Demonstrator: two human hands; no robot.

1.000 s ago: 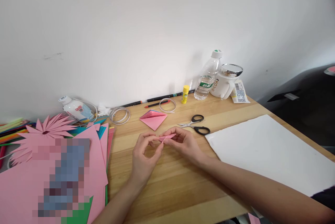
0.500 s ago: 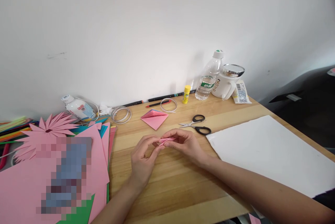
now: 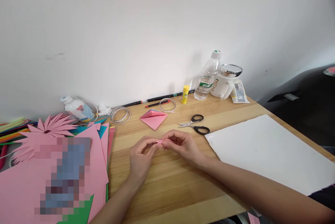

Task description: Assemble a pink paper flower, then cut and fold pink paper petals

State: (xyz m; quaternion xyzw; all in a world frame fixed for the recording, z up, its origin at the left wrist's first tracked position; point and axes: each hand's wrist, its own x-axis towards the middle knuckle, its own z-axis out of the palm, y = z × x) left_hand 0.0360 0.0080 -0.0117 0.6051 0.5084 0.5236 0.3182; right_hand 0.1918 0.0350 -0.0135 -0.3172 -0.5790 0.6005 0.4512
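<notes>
Between my two hands is a small folded piece of pink paper (image 3: 163, 141), mostly covered by fingers. My left hand (image 3: 143, 156) pinches its left end with thumb and fingertips. On the right end, my right hand (image 3: 181, 145) grips it the same way, thumb in front and fingers behind. Just beyond the hands lies a stack of folded pink paper (image 3: 154, 120), its point toward me. Black-handled scissors (image 3: 196, 124) rest with blades partly apart beyond my right hand.
A white sheet (image 3: 269, 154) covers the table's right side. Pink and green paper (image 3: 98, 168) and a spiky pink paper flower (image 3: 47, 131) lie left. Along the wall stand a glue stick (image 3: 185, 94), water bottle (image 3: 208, 77) and mug (image 3: 225, 82), near tape rolls (image 3: 119, 115) and pens.
Both hands have drawn slightly closer together on the pink paper, and less of it shows. The whole view has shifted a little; the other things lie as before.
</notes>
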